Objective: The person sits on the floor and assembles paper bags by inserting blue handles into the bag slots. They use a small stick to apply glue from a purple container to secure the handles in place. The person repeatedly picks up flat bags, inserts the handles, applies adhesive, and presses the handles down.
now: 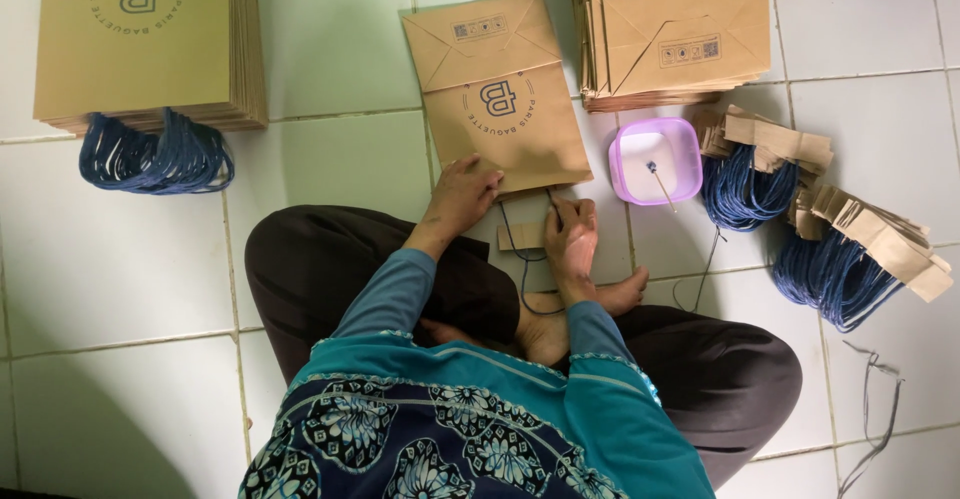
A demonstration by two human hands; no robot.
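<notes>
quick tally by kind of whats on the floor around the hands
stacks of brown paper bags: 2
single flat paper bag: 1
bundles of blue cord handles: 3
pink-rimmed tub: 1
total: 7

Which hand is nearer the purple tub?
Right. The right hand presses the bag's lower edge just left of and below the purple tub; the left hand lies farther left on the paper bag.

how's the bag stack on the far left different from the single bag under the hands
The left stack is many bags piled up, with blue cord handles hanging from its near edge; the single bag lies alone, flat on the tile. No hand touches the stack; the left hand and right hand work at the single bag's near edge. Both are flat brown paper with a round dark logo.
</notes>
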